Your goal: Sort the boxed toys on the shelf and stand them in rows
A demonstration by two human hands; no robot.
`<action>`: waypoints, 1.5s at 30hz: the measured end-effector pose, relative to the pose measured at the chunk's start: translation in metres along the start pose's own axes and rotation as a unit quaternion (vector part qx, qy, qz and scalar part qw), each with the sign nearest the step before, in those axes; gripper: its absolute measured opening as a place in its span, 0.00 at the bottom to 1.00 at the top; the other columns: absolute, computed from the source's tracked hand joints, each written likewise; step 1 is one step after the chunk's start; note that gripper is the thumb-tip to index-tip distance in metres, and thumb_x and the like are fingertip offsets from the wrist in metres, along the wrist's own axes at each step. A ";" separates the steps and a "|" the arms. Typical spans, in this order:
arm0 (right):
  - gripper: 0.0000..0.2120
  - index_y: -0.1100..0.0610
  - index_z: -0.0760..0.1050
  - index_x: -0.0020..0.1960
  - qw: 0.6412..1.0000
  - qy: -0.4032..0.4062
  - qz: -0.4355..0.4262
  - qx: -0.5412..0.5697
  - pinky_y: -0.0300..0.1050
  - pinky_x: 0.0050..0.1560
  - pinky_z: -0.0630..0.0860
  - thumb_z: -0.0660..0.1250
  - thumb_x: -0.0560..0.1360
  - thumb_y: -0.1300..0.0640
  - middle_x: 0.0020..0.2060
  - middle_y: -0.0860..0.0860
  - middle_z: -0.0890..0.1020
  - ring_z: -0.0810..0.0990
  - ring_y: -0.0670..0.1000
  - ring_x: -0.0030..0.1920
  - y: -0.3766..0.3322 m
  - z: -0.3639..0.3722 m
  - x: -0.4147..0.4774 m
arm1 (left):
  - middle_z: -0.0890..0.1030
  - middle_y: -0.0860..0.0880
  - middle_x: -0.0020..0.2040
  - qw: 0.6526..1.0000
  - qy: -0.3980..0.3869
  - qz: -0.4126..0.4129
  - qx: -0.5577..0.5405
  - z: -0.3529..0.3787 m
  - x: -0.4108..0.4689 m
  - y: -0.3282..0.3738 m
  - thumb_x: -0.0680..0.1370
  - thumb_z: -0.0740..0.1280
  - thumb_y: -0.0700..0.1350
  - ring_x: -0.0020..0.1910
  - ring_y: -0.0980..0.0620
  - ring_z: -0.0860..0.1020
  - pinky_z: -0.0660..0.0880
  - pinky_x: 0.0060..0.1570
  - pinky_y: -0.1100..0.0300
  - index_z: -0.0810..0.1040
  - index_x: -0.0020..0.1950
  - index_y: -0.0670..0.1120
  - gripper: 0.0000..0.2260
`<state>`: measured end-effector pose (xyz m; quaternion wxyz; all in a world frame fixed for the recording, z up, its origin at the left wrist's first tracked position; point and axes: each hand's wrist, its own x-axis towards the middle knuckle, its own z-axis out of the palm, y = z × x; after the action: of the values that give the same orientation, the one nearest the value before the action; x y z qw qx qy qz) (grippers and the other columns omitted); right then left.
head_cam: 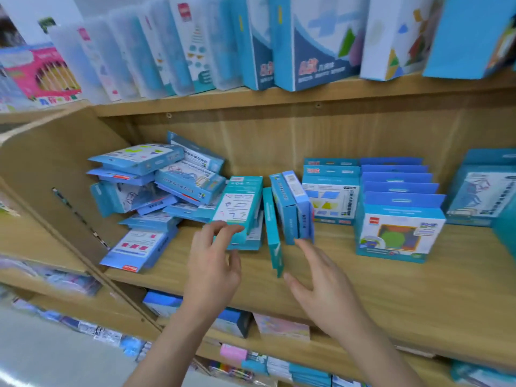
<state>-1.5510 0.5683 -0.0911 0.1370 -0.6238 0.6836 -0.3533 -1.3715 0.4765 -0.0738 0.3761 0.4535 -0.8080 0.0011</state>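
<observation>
Blue boxed toys lie in a jumbled heap (156,188) at the left of the wooden shelf (391,286). My left hand (213,263) has thumb and fingers closed on the lower end of a teal box (240,205) that leans upright at the heap's edge. A thin teal box (273,233) stands on edge between my hands. My right hand (324,286) is open, fingertips just below two leaning blue boxes (293,205). Further right, boxes stand in neat rows (399,219).
An upper shelf (307,93) carries tall blue and white boxes standing side by side. A slanted wooden side panel (55,174) bounds the shelf on the left. More boxes stand at the far right (483,188), and lower shelves hold further goods.
</observation>
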 end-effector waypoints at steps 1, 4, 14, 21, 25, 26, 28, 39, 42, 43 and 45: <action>0.31 0.50 0.56 0.75 1.000 -0.006 0.015 -0.002 0.38 0.65 0.62 0.64 0.76 0.46 0.71 0.46 0.67 0.66 0.47 0.69 -0.007 0.010 0.006 | 0.76 0.45 0.58 0.999 -0.024 0.014 0.027 -0.001 0.003 -0.014 0.66 0.73 0.35 0.56 0.44 0.73 0.69 0.55 0.56 0.76 0.60 0.47 0.23; 0.33 0.50 0.51 0.75 0.999 -0.008 0.053 -0.008 0.41 0.62 0.66 0.63 0.76 0.49 0.69 0.49 0.69 0.69 0.49 0.66 -0.021 0.039 0.023 | 0.73 0.48 0.68 0.986 -0.114 0.038 0.112 0.001 0.017 -0.047 0.70 0.74 0.47 0.66 0.43 0.70 0.72 0.58 0.46 0.70 0.69 0.53 0.28; 0.24 0.48 0.59 0.73 0.985 0.109 0.130 -0.037 0.49 0.37 0.73 0.57 0.79 0.60 0.47 0.56 0.82 0.80 0.59 0.43 -0.034 0.068 0.047 | 0.78 0.46 0.30 0.985 0.061 -0.046 -0.157 -0.033 0.092 -0.065 0.79 0.62 0.53 0.31 0.41 0.78 0.69 0.29 0.58 0.77 0.41 0.46 0.13; 0.12 0.52 0.73 0.61 0.957 0.267 0.116 0.003 0.49 0.35 0.71 0.63 0.78 0.59 0.36 0.51 0.79 0.76 0.59 0.34 -0.040 0.032 0.059 | 0.77 0.48 0.28 0.873 0.064 -0.236 -0.421 -0.060 0.118 -0.075 0.81 0.62 0.48 0.17 0.55 0.71 0.69 0.18 0.65 0.75 0.40 0.43 0.13; 0.09 0.55 0.75 0.57 0.942 0.316 0.102 0.041 0.54 0.41 0.78 0.66 0.76 0.58 0.42 0.52 0.84 0.81 0.58 0.39 -0.044 0.022 0.069 | 0.77 0.52 0.25 0.866 0.046 -0.233 -0.440 -0.063 0.110 -0.083 0.79 0.65 0.49 0.18 0.55 0.69 0.67 0.18 0.65 0.75 0.37 0.44 0.13; 0.09 0.56 0.76 0.55 0.939 0.328 0.094 0.051 0.51 0.42 0.78 0.68 0.75 0.59 0.41 0.50 0.84 0.82 0.55 0.40 -0.046 0.018 0.070 | 0.77 0.51 0.26 0.867 0.038 -0.228 -0.442 -0.064 0.109 -0.084 0.77 0.66 0.51 0.19 0.54 0.69 0.67 0.18 0.64 0.76 0.36 0.44 0.13; 0.06 0.54 0.79 0.50 0.931 0.341 0.088 0.095 0.38 0.43 0.77 0.71 0.73 0.60 0.38 0.44 0.82 0.81 0.43 0.39 -0.052 0.007 0.073 | 0.79 0.47 0.29 0.870 0.021 -0.223 -0.440 -0.069 0.108 -0.084 0.72 0.70 0.54 0.21 0.52 0.70 0.66 0.18 0.64 0.77 0.36 0.44 0.14; 0.11 0.47 0.77 0.35 0.954 0.227 0.099 0.167 0.28 0.37 0.69 0.77 0.67 0.60 0.34 0.39 0.80 0.76 0.34 0.35 -0.053 -0.035 0.094 | 0.83 0.50 0.33 0.914 -0.196 -0.086 -0.344 -0.061 0.099 -0.091 0.63 0.77 0.60 0.31 0.55 0.77 0.73 0.32 0.55 0.84 0.37 0.56 0.10; 0.11 0.51 0.76 0.44 0.927 0.273 0.090 0.240 0.31 0.38 0.73 0.76 0.68 0.62 0.36 0.45 0.79 0.77 0.37 0.36 -0.045 -0.023 0.090 | 0.83 0.52 0.35 0.921 -0.158 -0.087 -0.345 -0.052 0.097 -0.091 0.65 0.73 0.55 0.34 0.54 0.77 0.75 0.34 0.55 0.82 0.39 0.58 0.04; 0.12 0.51 0.75 0.47 0.918 0.288 0.093 0.256 0.32 0.37 0.74 0.75 0.69 0.62 0.37 0.48 0.79 0.78 0.38 0.36 -0.043 -0.019 0.088 | 0.83 0.53 0.36 0.918 -0.144 -0.092 -0.357 -0.048 0.095 -0.092 0.65 0.73 0.55 0.35 0.53 0.77 0.74 0.35 0.56 0.82 0.40 0.59 0.05; 0.14 0.51 0.73 0.50 0.900 0.300 0.111 0.297 0.34 0.34 0.75 0.74 0.70 0.62 0.39 0.50 0.79 0.80 0.38 0.37 -0.038 -0.009 0.085 | 0.83 0.53 0.37 0.906 -0.123 -0.105 -0.391 -0.040 0.088 -0.094 0.66 0.75 0.58 0.37 0.51 0.76 0.73 0.36 0.57 0.82 0.43 0.58 0.09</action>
<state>-1.5438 0.4914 -0.0385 0.1429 -0.3385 0.6206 -0.6927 -1.3048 0.3704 -0.0233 0.4187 0.3487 -0.7311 -0.4105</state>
